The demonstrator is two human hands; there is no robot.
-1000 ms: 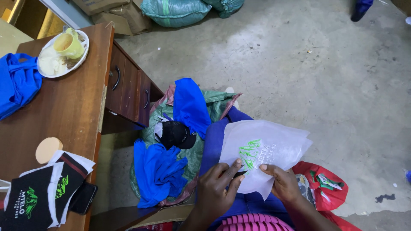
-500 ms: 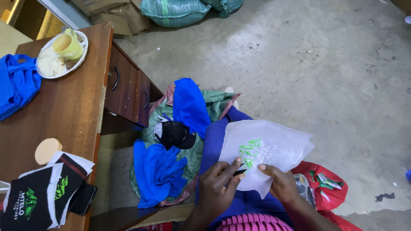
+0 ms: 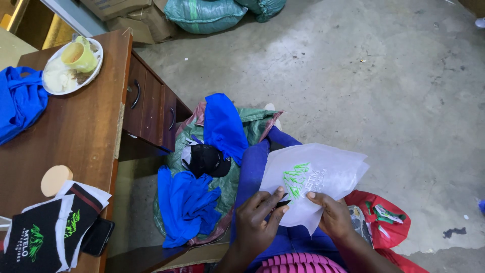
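Both hands together at the near edge of a white backing sheet with a green embroidered motif, held over the lap on blue fabric. Left hand pinching the sheet's lower-left edge, with a small dark tool between the fingers, probably snips, too small to confirm. Right hand flat-gripping the lower edge just beside it, thumb on top. Sheet looks thin, light and papery-stiff: holds a crease and a fanned edge, likely tears or wrinkles easily. Stitched area looks denser and stiffer than the rest. Best hold judged to be at the plain margin close to the motif, two-point pinch to keep it taut, not on the stitching itself. Blue fabric underneath soft and floppy, no support. On the floor by the left knee: woven sack carrying more blue cloth and a black cap. Red bag on the floor at the right. Desk at left: plate with yellow-green cup near the far edge, blue garment at the far-left edge, black patches backed in white and a dark phone at the near corner, round tan disc just beyond them.
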